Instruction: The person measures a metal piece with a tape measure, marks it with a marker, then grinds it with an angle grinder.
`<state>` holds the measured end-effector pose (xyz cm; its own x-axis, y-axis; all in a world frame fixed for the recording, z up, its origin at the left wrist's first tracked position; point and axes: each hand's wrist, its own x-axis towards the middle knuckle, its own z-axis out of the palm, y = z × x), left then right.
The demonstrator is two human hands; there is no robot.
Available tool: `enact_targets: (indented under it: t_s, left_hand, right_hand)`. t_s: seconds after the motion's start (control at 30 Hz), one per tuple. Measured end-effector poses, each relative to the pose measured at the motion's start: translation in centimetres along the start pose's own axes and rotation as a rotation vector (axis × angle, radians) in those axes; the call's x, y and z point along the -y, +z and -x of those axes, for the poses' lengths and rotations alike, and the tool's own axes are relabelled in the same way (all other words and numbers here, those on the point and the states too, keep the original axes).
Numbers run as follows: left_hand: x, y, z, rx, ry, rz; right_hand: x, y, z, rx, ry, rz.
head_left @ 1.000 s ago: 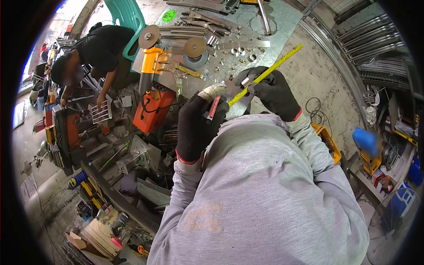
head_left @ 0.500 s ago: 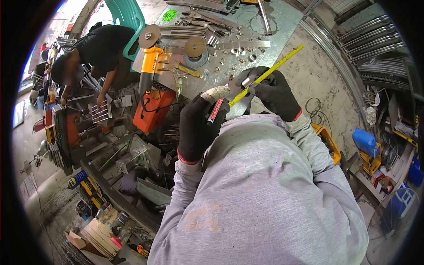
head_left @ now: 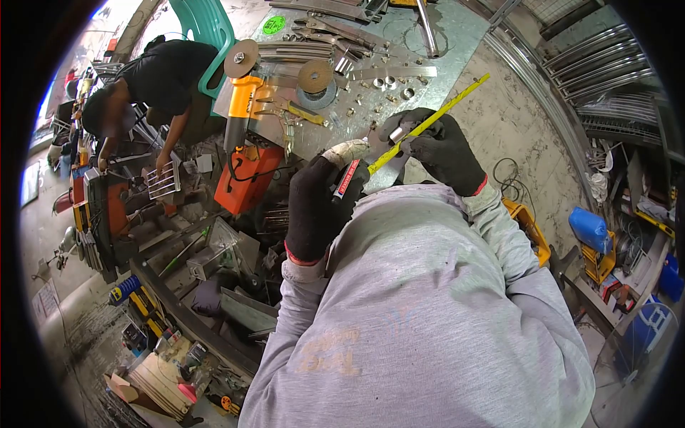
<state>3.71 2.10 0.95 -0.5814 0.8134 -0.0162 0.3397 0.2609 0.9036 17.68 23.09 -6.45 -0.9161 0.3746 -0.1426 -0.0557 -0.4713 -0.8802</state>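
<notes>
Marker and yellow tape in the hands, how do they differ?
The marker is short, red and white; the tape is a long, thin yellow strip. The marker sits in the left hand, while the tape is pinched in the right hand. Both slant up to the right.

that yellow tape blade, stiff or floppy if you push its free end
Probably springy: the yellow tape blade runs straight past the right hand unsupported. Thin, so a push would likely buckle it.
</notes>
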Motion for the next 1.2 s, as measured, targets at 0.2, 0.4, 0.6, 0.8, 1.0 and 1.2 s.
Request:
enact_targets:
  t_s: [0.2, 0.4, 0.6, 0.8, 1.0, 1.2]
  left_hand:
    - [-0.2, 0.0, -0.1, -0.002, -0.015, 0.016]
    - [-0.1, 0.0, -0.1, -0.013, -0.003, -0.002]
    - [0.7, 0.4, -0.2, -0.083, 0.075, -0.029]
    - [0.6, 0.2, 0.0, -0.217, 0.176, 0.049]
    - [-0.5, 0.7, -0.5, -0.205, 0.241, 0.120]
    - [-1.6, 0.5, -0.1, -0.125, 0.125, 0.116]
  right_hand:
    - [0.1, 0.1, 0.0, -0.013, 0.014, -0.003]
    - [0.1, 0.1, 0.0, -0.008, 0.002, 0.040]
    - [-0.6, -0.1, -0.1, -0.023, -0.001, -0.002]
    - [-0.6, 0.0, -0.1, 0.001, -0.024, -0.011]
    - [0.0, 0.4, -0.1, -0.032, 0.020, 0.013]
    - [0.4, 0.8, -0.1, -0.048, 0.043, 0.026]
